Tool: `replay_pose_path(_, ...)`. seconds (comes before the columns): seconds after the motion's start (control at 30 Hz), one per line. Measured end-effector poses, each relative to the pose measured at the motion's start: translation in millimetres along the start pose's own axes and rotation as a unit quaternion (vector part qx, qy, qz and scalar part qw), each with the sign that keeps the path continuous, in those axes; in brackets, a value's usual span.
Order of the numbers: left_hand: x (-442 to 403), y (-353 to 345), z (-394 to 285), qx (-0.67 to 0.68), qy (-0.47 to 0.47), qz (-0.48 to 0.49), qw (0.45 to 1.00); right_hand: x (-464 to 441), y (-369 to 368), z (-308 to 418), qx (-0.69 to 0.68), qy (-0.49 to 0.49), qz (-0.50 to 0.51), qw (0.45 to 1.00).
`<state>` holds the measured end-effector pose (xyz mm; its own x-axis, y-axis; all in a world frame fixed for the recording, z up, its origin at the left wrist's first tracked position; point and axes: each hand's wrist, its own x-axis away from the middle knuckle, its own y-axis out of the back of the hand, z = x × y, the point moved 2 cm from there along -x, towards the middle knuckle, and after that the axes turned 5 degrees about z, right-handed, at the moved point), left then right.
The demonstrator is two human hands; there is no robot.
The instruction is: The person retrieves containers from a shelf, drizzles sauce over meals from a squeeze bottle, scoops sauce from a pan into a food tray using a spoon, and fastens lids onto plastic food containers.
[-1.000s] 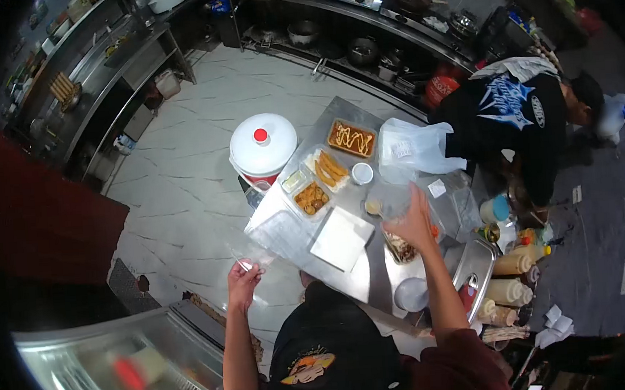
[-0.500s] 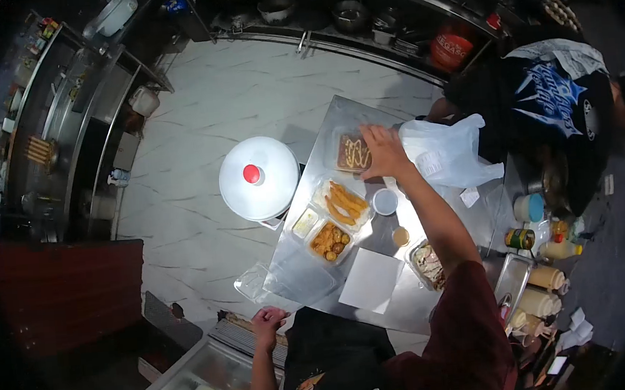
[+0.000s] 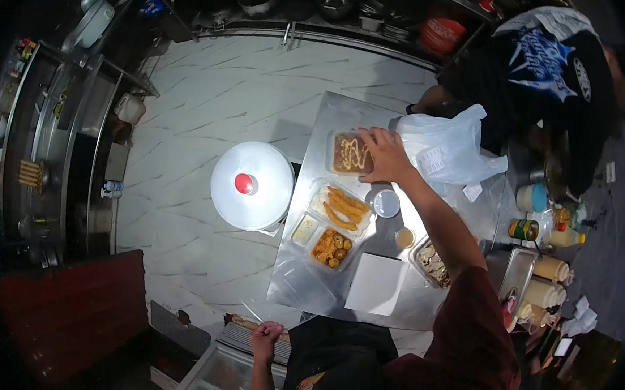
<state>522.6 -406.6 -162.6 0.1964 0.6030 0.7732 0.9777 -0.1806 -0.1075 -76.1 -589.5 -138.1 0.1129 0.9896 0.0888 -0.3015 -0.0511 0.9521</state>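
My right hand (image 3: 388, 153) reaches over the steel table, its fingers curled over the right side of a clear food container (image 3: 333, 163) of brown food with a pale zigzag drizzle. Low at the left, my left hand (image 3: 267, 337) is closed on a clear plastic lid (image 3: 252, 312), seen nearly edge-on as a thin bright line. Between them on the table lies an open divided meal box (image 3: 315, 232) with fried strips, a pale side and a saucy dish with round pieces. Its clear cover lies toward my body.
A white plastic bag (image 3: 443, 149) stands right of the container. Nearby are a round lidded cup (image 3: 385, 203), a small sauce cup (image 3: 405, 238), a white sheet (image 3: 377, 283) and another food tray (image 3: 431, 263). A white-lidded pot (image 3: 252, 185) stands left; a person (image 3: 537, 85) bends at right.
My right hand's fingers have closed further round the drizzled container. The lid at my left hand has tilted from a visible clear face to nearly edge-on. The camera view has shifted slightly.
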Motion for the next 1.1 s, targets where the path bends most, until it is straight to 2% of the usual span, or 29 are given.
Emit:
replay_pose_path(0.1, -7.6, 5.0, -3.6, -0.025, -0.042, -0.009, 0.999, -2.9, -1.4, 6.4, 0.010, -0.012, 0.011, 1.000)
replay_pose_path(0.17, -9.3, 0.2, -11.4, 0.022, -0.048, -0.015, 0.998, -7.1, -1.0, 10.2, 0.011, -0.019, 0.018, 1.000)
replay_pose_path(0.27, -13.6, -3.6, -20.2, 0.028, -0.050, -0.030, 0.998, -15.8, -8.9, 16.4, 0.055, -0.034, -0.018, 0.998)
replay_pose_path(0.37, -9.2, -3.0, -22.5, 0.047, -0.064, -0.023, 0.997, -24.8, -0.3, 23.7, 0.096, 0.102, -0.042, 0.989)
replay_pose_path(0.47, -3.0, 7.1, -11.4, 0.044, -0.048, -0.046, 0.997, -39.3, -12.2, 21.4, 0.070, 0.184, -0.022, 0.980)
replay_pose_path(0.6, 11.1, 24.5, 5.2, 0.045, -0.021, -0.089, 0.995, -40.0, -12.7, 18.5, 0.037, 0.186, 0.008, 0.982)
replay_pose_path(0.7, 17.9, 28.2, 13.7, 0.053, -0.032, -0.087, 0.994, -38.9, -9.3, 16.7, 0.033, 0.188, 0.018, 0.981)
replay_pose_path(0.77, 19.4, 31.8, 21.9, 0.056, -0.006, -0.086, 0.995, -39.4, -7.9, 18.3, 0.043, 0.187, 0.015, 0.981)
replay_pose_path(0.87, 19.9, 35.7, 38.7, 0.069, 0.027, -0.092, 0.993, -45.4, -22.7, 16.9, 0.038, 0.260, 0.012, 0.965)
replay_pose_path(1.1, 25.1, 30.7, 51.1, 0.113, 0.037, -0.072, 0.990, -46.6, -19.1, 14.8, 0.040, 0.256, 0.027, 0.966)
